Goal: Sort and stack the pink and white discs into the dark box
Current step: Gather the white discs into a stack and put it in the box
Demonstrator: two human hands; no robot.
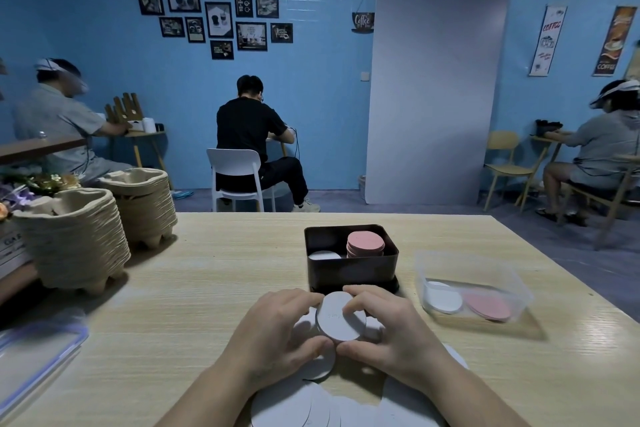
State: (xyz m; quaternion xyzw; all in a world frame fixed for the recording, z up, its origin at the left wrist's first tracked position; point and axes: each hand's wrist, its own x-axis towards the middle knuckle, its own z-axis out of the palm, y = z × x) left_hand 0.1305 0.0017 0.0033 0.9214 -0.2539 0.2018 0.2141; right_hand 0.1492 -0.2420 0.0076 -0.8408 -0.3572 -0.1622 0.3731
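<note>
Left hand (277,326) and right hand (394,329) are both pinching a stack of white discs (341,319), its flat face tilting up toward the camera.

Bare left forearm (214,388) at near left and bare right forearm (460,388) at near right, uncovered from the near edge to the wrists. Bare left hand (277,329) and bare right hand (391,333) farther in, slim-fingered, with rounded knuckles and smooth backs.
</note>
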